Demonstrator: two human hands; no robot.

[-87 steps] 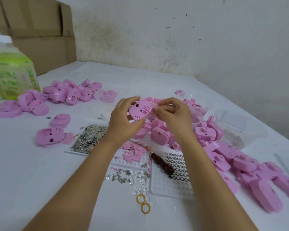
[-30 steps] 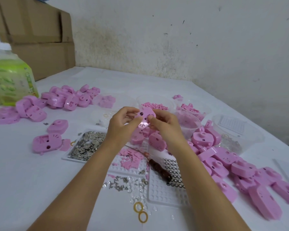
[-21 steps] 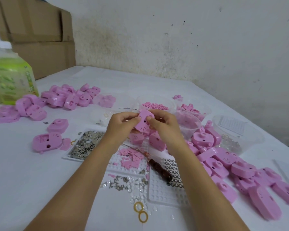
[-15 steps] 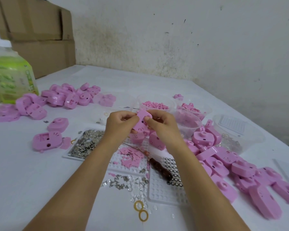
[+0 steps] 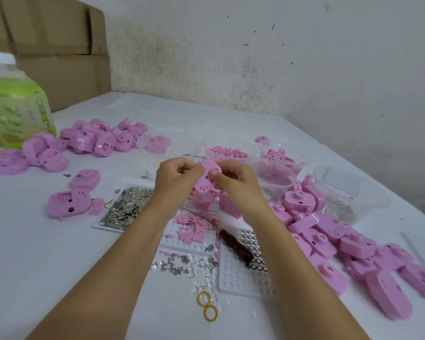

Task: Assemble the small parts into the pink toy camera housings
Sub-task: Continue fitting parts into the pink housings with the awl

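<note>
Housing (image 5: 205, 179) between left hand (image 5: 175, 183), right hand (image 5: 236, 185)

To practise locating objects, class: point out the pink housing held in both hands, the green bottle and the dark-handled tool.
pink housing (image 5: 203, 181), head view, its exposed front face.
green bottle (image 5: 17, 111), head view, middle of its label.
dark-handled tool (image 5: 234, 245), head view, middle of its handle.

**What we cannot make out**

Our left hand (image 5: 176, 185) and right hand (image 5: 236, 188) cover the edges of the pink housing (image 5: 205, 178); whether they pinch a small part there, we cannot tell. The green bottle (image 5: 17, 111) is blurred and cut by the left edge.
</note>
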